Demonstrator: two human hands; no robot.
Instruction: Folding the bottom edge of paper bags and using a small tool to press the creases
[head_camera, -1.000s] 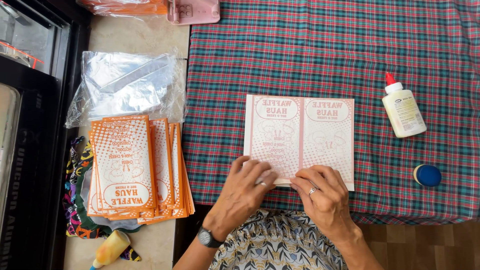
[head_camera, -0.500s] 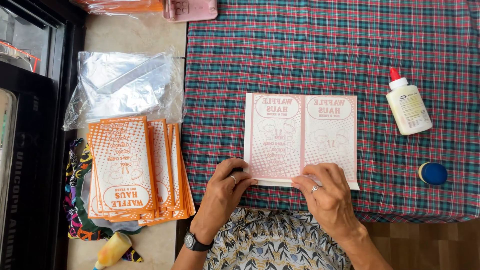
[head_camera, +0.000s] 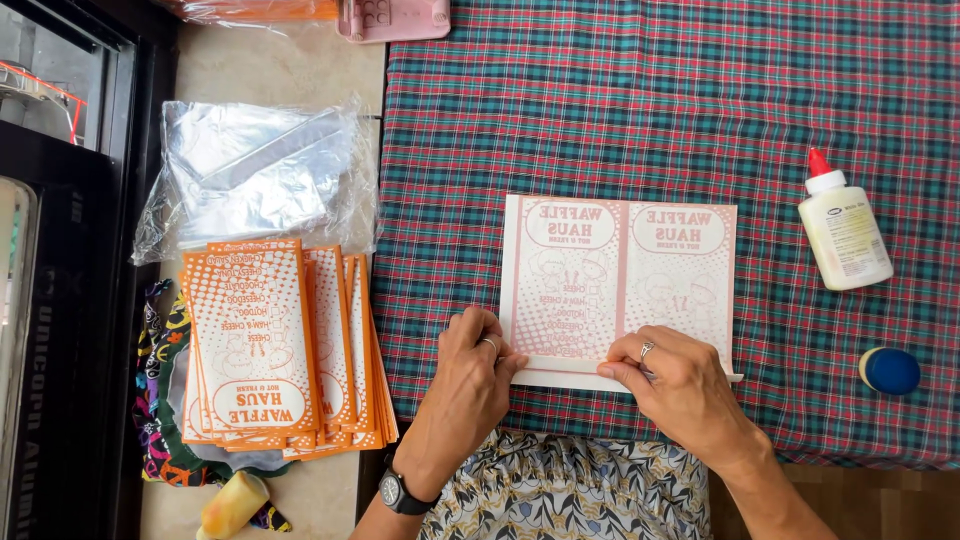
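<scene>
A flat white paper sheet (head_camera: 620, 280) printed in pale orange lies on the plaid tablecloth (head_camera: 650, 110). Its near edge is folded up into a narrow strip (head_camera: 570, 366). My left hand (head_camera: 478, 365), with a ring and a wristwatch, pinches the strip's left end. At the middle of the strip rests my right hand (head_camera: 680, 385), also ringed, fingertips pressing it flat. A white glue bottle (head_camera: 843, 225) with a red tip stands to the right of the sheet, with a blue cap (head_camera: 889, 370) below it.
A fanned stack of orange printed paper bags (head_camera: 275, 345) lies left of the cloth, with clear plastic wrap (head_camera: 250, 175) behind it. A pink object (head_camera: 395, 17) sits at the top edge. Dark appliance (head_camera: 50, 300) at far left; colourful cloth (head_camera: 160, 400) under the stack.
Both hands shifted along the sheet's near edge, and the bottom strip now stands folded up under the fingers. The view moved slightly.
</scene>
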